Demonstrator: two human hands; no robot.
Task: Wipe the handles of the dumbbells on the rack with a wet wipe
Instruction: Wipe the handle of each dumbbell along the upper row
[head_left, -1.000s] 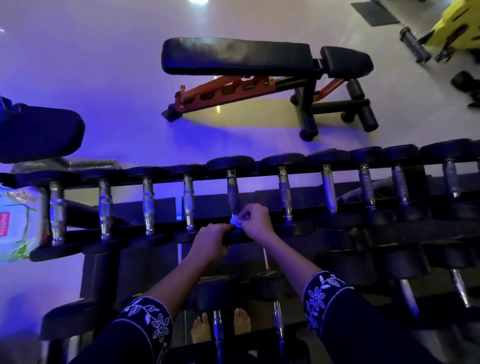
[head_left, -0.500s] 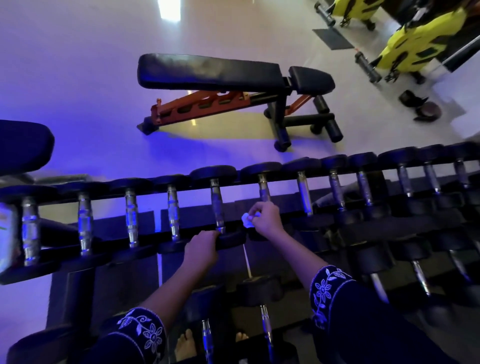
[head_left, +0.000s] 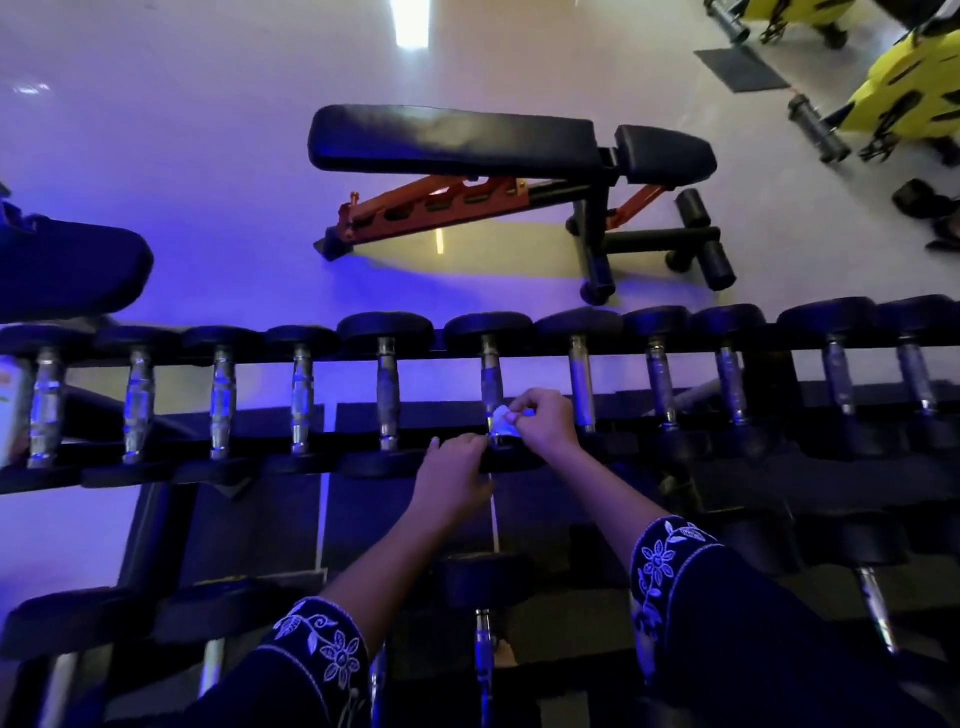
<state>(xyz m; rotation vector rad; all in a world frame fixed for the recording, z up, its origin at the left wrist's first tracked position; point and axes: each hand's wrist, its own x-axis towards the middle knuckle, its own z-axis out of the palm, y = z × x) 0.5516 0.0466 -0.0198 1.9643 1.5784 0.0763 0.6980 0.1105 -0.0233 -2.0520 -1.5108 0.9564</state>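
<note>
The right hand (head_left: 546, 422) pinches a small white wet wipe (head_left: 502, 419) between thumb and fingertips against the near end of one handle (head_left: 491, 379), on a dumbbell (head_left: 488, 330) about midway along the top row of the rack (head_left: 171, 358). The left hand (head_left: 457, 474) holds that dumbbell's near head with bent fingers, seemingly to steady it. This handle looks only just begun, so the next move probably calls for wrapping the wipe around the metal and sliding it toward the far head.
</note>
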